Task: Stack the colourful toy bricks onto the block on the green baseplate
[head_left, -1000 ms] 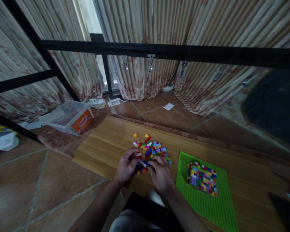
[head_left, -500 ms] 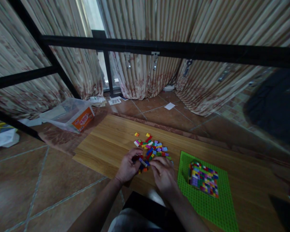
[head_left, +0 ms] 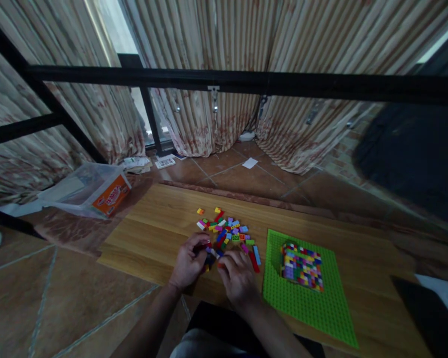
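Note:
A heap of small coloured bricks [head_left: 227, 231] lies on a wooden board [head_left: 153, 228] on the floor. My left hand [head_left: 188, 262] rests at the heap's near edge with its fingers curled over a few bricks. My right hand [head_left: 238, 278] sits just to its right, fingers bent and pinched at the same spot. What either hand holds is too small to make out. To the right lies a green baseplate [head_left: 306, 303] carrying a block of many-coloured bricks [head_left: 301, 265].
A black metal frame [head_left: 224, 82] crosses the view above the board. Striped curtains [head_left: 216, 44] hang behind. A clear plastic box with an orange label [head_left: 93, 191] lies at the left on the tiled floor. A dark shape [head_left: 414, 154] fills the right side.
The view has shifted a little. Both hands have drawn slightly back toward me at the heap's near edge, and a red and a blue brick now lie beside the baseplate.

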`<state>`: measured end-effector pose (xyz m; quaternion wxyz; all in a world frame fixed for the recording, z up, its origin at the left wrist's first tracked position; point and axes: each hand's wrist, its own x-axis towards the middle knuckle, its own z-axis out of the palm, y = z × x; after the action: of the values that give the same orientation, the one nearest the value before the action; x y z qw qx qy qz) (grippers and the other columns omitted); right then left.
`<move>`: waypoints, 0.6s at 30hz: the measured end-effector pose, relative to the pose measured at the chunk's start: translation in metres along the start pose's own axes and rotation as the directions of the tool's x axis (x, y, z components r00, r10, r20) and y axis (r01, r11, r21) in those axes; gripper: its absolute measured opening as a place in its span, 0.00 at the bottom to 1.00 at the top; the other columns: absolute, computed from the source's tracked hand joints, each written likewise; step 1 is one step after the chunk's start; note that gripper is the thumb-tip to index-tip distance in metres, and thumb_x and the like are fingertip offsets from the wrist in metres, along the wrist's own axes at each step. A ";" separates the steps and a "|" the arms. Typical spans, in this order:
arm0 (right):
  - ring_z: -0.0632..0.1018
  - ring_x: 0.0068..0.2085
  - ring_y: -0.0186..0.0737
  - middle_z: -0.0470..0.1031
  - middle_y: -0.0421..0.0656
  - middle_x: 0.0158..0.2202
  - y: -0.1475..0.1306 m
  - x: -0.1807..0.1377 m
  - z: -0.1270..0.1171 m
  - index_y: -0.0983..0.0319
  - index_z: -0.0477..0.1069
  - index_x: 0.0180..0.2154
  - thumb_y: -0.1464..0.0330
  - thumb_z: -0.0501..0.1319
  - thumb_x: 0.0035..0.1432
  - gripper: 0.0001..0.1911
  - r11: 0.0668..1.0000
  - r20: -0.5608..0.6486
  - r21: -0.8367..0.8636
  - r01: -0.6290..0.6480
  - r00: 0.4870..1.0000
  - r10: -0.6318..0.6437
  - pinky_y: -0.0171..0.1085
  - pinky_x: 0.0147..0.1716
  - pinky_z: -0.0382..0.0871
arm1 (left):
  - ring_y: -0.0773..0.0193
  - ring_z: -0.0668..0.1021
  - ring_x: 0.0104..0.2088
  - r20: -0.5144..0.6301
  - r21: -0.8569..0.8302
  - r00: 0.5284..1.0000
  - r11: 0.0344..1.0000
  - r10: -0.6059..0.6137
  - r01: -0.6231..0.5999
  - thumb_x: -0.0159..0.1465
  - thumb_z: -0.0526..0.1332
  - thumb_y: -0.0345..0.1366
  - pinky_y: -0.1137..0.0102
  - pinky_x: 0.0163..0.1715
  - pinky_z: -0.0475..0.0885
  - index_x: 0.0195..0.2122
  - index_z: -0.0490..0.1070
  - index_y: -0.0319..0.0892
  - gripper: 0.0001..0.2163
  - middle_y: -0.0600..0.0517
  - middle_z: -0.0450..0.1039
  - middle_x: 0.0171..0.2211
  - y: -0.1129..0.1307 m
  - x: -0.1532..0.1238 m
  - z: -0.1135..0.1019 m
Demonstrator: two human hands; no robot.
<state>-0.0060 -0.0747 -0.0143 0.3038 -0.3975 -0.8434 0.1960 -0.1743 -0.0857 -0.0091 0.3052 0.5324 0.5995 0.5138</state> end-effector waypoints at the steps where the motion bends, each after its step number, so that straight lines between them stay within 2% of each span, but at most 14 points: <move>1: 0.71 0.41 0.43 0.73 0.43 0.36 0.000 -0.002 -0.004 0.60 0.69 0.34 0.72 0.56 0.59 0.04 0.999 -0.008 0.039 -0.028 1.000 0.028 0.42 0.43 0.63 | 0.61 0.77 0.42 -0.001 0.004 1.000 1.000 -0.009 0.009 0.54 0.55 0.26 0.66 0.44 0.73 0.40 0.73 0.43 0.14 0.49 0.74 0.43 0.000 0.000 0.000; 6: 0.74 0.35 0.38 0.74 0.40 0.32 0.004 -0.018 -0.040 0.58 0.70 0.34 0.70 0.55 0.60 0.06 0.932 -0.024 0.257 -0.255 0.963 0.270 0.35 0.35 0.66 | 0.61 0.77 0.42 -0.038 0.046 0.999 0.999 -0.008 0.010 0.56 0.58 0.31 0.66 0.44 0.73 0.38 0.73 0.44 0.09 0.51 0.75 0.40 0.000 0.001 0.000; 9: 0.75 0.34 0.38 0.75 0.40 0.32 0.016 -0.030 -0.062 0.58 0.72 0.33 0.68 0.57 0.59 0.06 0.869 -0.082 0.376 -0.322 0.922 0.377 0.35 0.34 0.67 | 0.60 0.76 0.45 -0.035 0.062 0.999 0.998 0.013 -0.011 0.57 0.59 0.34 0.66 0.45 0.72 0.38 0.73 0.44 0.08 0.50 0.74 0.41 0.000 0.001 -0.001; 13: 0.76 0.35 0.40 0.76 0.42 0.32 0.039 -0.045 -0.089 0.59 0.74 0.29 0.63 0.62 0.54 0.06 0.794 -0.194 0.481 -0.373 0.838 0.511 0.37 0.35 0.69 | 0.59 0.77 0.43 -0.018 0.067 1.000 0.998 -0.017 0.018 0.58 0.59 0.37 0.65 0.44 0.73 0.39 0.72 0.43 0.09 0.49 0.74 0.41 -0.001 0.002 -0.002; 18: 0.78 0.36 0.42 0.78 0.44 0.33 0.063 -0.058 -0.112 0.59 0.76 0.31 0.59 0.65 0.50 0.11 0.697 -0.250 0.560 -0.448 0.711 0.658 0.40 0.38 0.72 | 0.59 0.77 0.43 0.002 0.067 0.999 0.997 -0.046 0.045 0.59 0.60 0.39 0.64 0.44 0.73 0.38 0.72 0.43 0.09 0.49 0.74 0.42 -0.004 0.003 -0.002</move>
<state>0.1329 -0.0724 0.0119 0.4919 -0.5876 -0.5175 0.3808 -0.1780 -0.0829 -0.0120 0.3000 0.5295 0.6277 0.4854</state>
